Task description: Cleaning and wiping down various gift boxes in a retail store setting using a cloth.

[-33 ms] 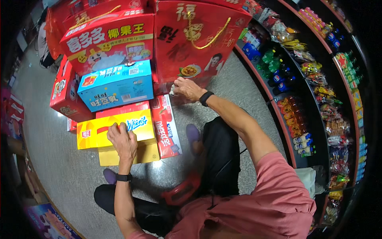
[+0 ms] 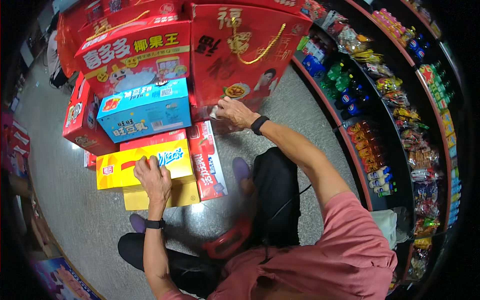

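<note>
My left hand (image 2: 153, 180) rests on a yellow box (image 2: 112, 172), its fingers bent and pressed to the printed face. A plainer yellow carton (image 2: 136, 200) sits just under that box. Farther right, my right hand (image 2: 236, 114) is closed around a crumpled whitish piece, perhaps cloth or tissue (image 2: 215, 112), most of it hidden by the fingers. It is held at the lower edge of a large red gift box (image 2: 215, 75) with a gold cord handle. Between the hands stand a blue drink carton (image 2: 150, 112) and a red-and-white box (image 2: 207, 160).
A red carton (image 2: 135, 55) stands behind the blue one, and another red box (image 2: 85, 115) at its left. Shelves (image 2: 325, 105) of bottles and bagged snacks curve along the right. A red plastic stool (image 2: 227, 240) shows between my legs. Another person (image 2: 56, 60) is at the far left.
The view shifts very slightly, and the boxes sit a little lower in it. Both hands keep their places on the same things.
</note>
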`<state>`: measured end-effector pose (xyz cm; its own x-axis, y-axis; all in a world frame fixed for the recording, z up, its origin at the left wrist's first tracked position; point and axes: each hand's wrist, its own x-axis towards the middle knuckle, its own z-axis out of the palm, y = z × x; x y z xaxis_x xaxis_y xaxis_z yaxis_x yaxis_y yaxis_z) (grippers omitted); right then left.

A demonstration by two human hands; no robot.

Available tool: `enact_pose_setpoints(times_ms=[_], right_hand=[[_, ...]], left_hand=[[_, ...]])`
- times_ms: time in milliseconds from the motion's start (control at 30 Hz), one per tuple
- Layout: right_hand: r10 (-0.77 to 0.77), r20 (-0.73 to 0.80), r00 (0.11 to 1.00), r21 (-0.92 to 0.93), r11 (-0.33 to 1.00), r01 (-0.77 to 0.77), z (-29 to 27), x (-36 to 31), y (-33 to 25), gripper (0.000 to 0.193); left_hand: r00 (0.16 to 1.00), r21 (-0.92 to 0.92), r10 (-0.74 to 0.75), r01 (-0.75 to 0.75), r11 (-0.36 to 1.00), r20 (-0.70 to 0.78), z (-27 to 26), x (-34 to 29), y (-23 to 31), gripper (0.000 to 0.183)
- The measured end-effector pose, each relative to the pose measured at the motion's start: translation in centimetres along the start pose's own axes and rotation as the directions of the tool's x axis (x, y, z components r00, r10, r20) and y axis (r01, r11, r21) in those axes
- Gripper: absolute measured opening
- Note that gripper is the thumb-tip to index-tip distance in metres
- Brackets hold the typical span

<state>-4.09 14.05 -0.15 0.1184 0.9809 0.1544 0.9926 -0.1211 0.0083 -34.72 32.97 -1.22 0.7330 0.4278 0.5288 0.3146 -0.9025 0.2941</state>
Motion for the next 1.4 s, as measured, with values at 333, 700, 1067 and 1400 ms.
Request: enact_pose_setpoints(times_ms=[333, 700, 1067, 1400], right_hand=[[-0.083, -0.768, 0.635, -0.252, 0.951, -0.181, -21.5, 2.3, 3.0, 0.055], [0.051, -0.681, 0.731, -0.227, 0.934, -0.277, -12.4, 0.4, 5.0, 0.030], [0.227, -0.768, 0.599, -0.035, 0.919, -0.392, -8.4, -0.6, 3.3, 0.054], [0.392, -0.767, 0.508, 0.174, 0.889, -0.424, -3.0, -1.9, 3.5, 0.051]], left_hand=[[1.000, 0.017, 0.025, -0.025, 1.000, -0.011, 0.9, 0.6, -1.2, 0.028], [0.999, 0.043, 0.036, -0.035, 0.998, -0.012, 0.0, 0.5, -0.5, 0.029], [1.000, 0.020, 0.004, -0.004, 1.000, 0.022, -1.8, 0.0, -0.1, 0.030], [0.999, 0.035, -0.002, 0.000, 0.999, 0.049, -2.0, 0.3, -0.2, 0.033]])
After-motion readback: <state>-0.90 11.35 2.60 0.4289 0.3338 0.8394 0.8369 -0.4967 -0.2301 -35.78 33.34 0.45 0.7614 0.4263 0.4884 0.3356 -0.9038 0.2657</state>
